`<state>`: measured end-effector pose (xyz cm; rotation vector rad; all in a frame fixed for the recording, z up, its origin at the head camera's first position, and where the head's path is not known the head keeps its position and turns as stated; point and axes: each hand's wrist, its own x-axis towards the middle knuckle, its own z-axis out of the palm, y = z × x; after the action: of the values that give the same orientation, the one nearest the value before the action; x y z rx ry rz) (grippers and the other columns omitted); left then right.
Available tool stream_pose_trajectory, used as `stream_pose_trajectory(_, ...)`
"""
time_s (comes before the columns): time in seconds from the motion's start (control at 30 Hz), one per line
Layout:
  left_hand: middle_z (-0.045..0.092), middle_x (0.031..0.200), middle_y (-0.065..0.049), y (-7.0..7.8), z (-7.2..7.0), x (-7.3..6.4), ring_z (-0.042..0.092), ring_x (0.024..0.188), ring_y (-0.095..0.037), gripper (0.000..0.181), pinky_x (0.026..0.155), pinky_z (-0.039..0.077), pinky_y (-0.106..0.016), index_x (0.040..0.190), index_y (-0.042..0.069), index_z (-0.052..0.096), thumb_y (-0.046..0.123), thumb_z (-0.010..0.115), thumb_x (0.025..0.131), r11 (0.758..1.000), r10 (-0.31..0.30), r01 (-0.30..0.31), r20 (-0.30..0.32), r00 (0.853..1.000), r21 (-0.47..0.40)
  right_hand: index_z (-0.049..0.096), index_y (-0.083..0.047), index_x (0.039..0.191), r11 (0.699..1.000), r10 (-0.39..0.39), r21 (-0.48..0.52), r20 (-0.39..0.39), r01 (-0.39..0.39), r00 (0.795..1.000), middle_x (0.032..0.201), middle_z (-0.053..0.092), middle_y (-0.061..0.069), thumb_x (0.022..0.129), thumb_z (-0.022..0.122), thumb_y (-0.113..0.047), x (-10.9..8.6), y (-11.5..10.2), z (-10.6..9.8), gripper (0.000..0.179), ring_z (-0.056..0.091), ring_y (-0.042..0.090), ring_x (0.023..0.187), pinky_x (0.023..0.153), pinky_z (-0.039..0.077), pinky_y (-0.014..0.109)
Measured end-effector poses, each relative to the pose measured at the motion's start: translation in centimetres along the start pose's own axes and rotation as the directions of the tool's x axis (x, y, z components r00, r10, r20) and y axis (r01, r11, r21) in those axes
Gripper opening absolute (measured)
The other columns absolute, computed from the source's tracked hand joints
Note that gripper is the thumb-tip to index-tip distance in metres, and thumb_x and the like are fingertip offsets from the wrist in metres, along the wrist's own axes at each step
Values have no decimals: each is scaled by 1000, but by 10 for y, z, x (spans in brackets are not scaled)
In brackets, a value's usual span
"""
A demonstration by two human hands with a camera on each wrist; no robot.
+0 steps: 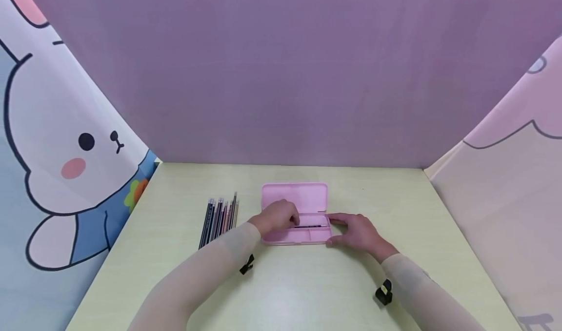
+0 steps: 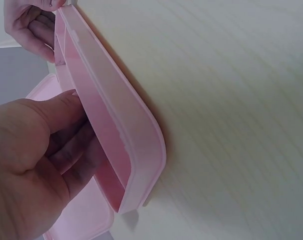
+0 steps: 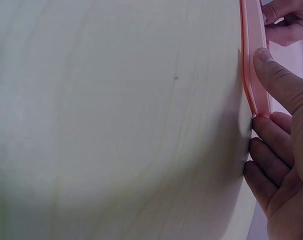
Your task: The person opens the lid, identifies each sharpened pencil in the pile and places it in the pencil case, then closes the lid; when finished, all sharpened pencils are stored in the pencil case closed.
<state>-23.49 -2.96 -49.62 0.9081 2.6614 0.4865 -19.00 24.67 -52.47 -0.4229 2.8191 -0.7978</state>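
Observation:
A pink pencil case (image 1: 294, 198) lies open on the table, its lid folded back away from me. Inside the compartmented base is a thin dark pencil (image 1: 312, 226), running left to right. My left hand (image 1: 277, 217) reaches into the base with bent fingers and appears to pinch the pencil's left end; the fingertips are partly hidden by the case wall in the left wrist view. At the case's right end, my right hand (image 1: 357, 232) holds it, with the thumb (image 3: 276, 75) against the front wall and the fingers (image 3: 271, 152) around the end.
A row of several pencils (image 1: 215, 219), mostly dark, lies side by side left of the case, partly behind my left forearm. A purple panel (image 1: 290, 77) stands at the table's back edge. Printed cloth panels flank the table (image 1: 298, 292) on both sides.

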Motion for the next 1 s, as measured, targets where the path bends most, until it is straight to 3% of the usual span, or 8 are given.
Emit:
stream_pose_trajectory(0.23,77,113,2,-8,-2,-3,68,109,-15,21,101,53,-31,114,14,79,9,73,95,997,1,0,12,1000,-79,64,-31,140,1000,3,-10,-2,-3,1000,134,70,-4,68,91,-55,2,2,1,81,59,31,132,110,44,58)
stream_pose_trajectory(0.33,76,107,2,-14,-7,-9,67,99,-12,23,94,54,-28,116,11,77,11,74,93,985,13,-15,-16,1000,-169,64,-31,140,1000,1,-9,-6,-2,1000,135,69,-3,68,91,-57,3,3,1,81,59,32,132,111,43,60)
stream_pose_trajectory(0.4,75,102,1,-19,-11,-14,66,93,-10,26,88,55,-26,118,8,76,9,76,91,965,17,-28,-44,999,-261,64,-31,140,1000,-1,-14,-8,1,1000,135,69,-2,68,90,-59,3,4,1,82,59,32,132,110,43,60)
stream_pose_trajectory(0.47,75,100,-2,-23,-15,-20,67,90,-11,30,83,57,-27,120,4,74,7,76,90,931,12,-36,-69,998,-364,64,-31,140,1000,0,-15,-10,0,1000,134,69,-2,67,90,-58,4,4,1,82,59,32,132,110,44,59)
stream_pose_trajectory(0.57,75,104,-9,-31,-21,-31,69,89,-14,36,77,61,-30,125,0,70,4,76,90,857,-18,-27,-82,996,-515,64,-30,140,1000,-6,-15,-12,5,1000,134,70,-3,68,91,-57,4,5,1,82,59,32,132,109,44,59)
stream_pose_trajectory(0.83,66,119,-29,-56,-43,-73,72,100,-30,43,82,63,-37,134,-8,61,-3,69,93,650,-148,18,-103,984,-760,63,-30,141,999,-15,-29,-5,15,1000,133,70,-5,69,90,-58,5,7,2,82,59,32,133,113,40,60)
stream_pose_trajectory(0.93,65,121,-29,-73,-48,-91,70,104,-36,41,84,63,-40,134,-6,61,1,70,94,604,-218,39,-118,969,-796,63,-30,141,1000,-12,-28,-5,12,1000,133,70,-5,68,90,-58,4,6,2,83,58,32,134,115,37,61)
stream_pose_trajectory(1.0,65,121,-27,-85,-51,-102,69,107,-40,40,86,62,-43,134,-4,62,5,70,95,587,-269,61,-124,955,-807,63,-29,141,1000,-14,-25,-8,13,1000,132,71,-4,68,90,-57,4,5,1,83,58,33,133,114,38,61)
